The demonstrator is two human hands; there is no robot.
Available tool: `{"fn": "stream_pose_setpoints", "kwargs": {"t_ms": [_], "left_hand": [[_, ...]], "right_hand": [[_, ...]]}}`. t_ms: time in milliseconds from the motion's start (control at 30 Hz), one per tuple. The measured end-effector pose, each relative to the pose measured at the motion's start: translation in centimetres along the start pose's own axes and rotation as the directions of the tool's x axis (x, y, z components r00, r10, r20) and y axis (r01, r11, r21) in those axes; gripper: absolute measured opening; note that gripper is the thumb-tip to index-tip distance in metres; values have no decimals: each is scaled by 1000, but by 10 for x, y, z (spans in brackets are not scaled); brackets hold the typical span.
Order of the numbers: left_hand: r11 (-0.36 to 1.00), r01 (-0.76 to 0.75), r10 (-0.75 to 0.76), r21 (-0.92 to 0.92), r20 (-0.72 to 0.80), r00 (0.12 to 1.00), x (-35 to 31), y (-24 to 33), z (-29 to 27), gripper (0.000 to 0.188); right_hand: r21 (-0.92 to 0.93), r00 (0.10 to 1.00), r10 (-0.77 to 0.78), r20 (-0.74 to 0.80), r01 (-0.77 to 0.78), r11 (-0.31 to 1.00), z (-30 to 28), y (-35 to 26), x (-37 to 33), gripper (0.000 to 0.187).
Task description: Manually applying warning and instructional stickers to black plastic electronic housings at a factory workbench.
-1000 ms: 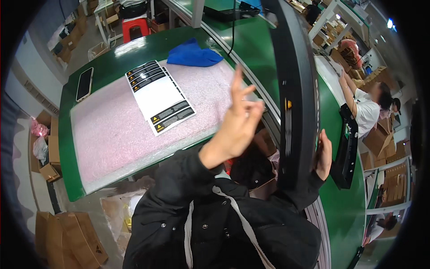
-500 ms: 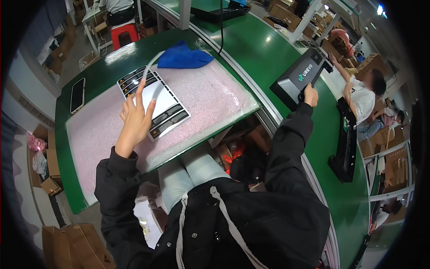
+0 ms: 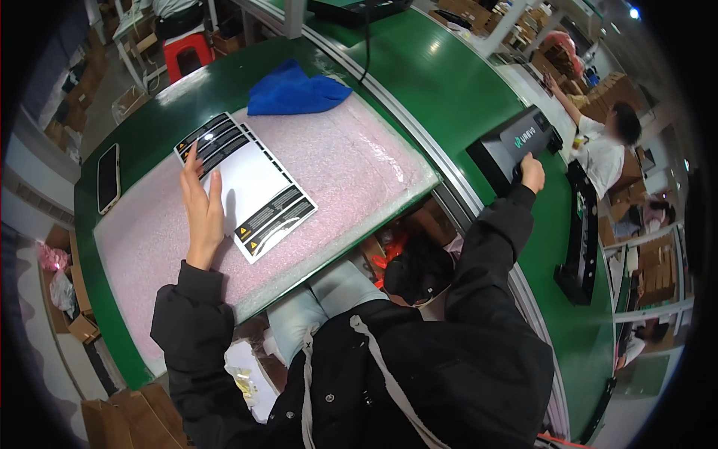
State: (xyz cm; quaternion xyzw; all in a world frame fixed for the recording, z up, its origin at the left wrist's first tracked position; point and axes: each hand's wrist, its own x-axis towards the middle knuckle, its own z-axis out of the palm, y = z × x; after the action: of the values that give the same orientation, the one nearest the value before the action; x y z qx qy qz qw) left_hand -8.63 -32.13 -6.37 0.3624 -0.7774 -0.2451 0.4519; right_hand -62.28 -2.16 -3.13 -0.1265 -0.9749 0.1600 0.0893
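My left hand (image 3: 200,213) is held over the left edge of a sheet of black-and-white warning labels (image 3: 258,179), fingers extended and thumb apart. Whether its fingertips touch the sheet I cannot tell. The sheet lies on a pad covered in pinkish bubble wrap (image 3: 351,168); part of its middle is blank white. Out to the right, my right hand (image 3: 532,173) is closed at the near edge of a dark grey casing (image 3: 508,142) on the green conveyor; its fingertips are partly hidden.
A blue cloth (image 3: 295,90) lies at the pad's far edge and a phone (image 3: 108,179) at its left. A long black housing (image 3: 580,236) rests on the conveyor (image 3: 441,82) to the right. Across it a person in white (image 3: 602,161) reaches out an arm. A metal rail (image 3: 456,191) divides table from conveyor.
A pale strip that curved from my left fingertips no longer shows, and that hand has moved left and opened out. The casing has shifted to the right with my right hand at it.
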Motion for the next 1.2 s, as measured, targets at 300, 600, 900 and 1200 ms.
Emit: {"fn": "stream_pose_setpoints", "kwargs": {"t_ms": [300,600,900,1200], "left_hand": [[523,472,-287,-710,375,882,3,8,-11,38],[849,247,-151,-467,234,960,9,5,-21,31],[997,51,-47,-56,71,996,5,11,-6,38],[916,274,-326,-293,-145,934,12,0,-6,45]], "right_hand": [[423,-46,-850,-525,853,-307,-52,-155,-227,12],[407,-306,-643,-702,568,-715,1,-188,-398,17],[339,-282,-629,-724,649,-682,21,-183,-390,15],[402,-172,-691,-702,706,-584,30,-190,-374,11]]}}
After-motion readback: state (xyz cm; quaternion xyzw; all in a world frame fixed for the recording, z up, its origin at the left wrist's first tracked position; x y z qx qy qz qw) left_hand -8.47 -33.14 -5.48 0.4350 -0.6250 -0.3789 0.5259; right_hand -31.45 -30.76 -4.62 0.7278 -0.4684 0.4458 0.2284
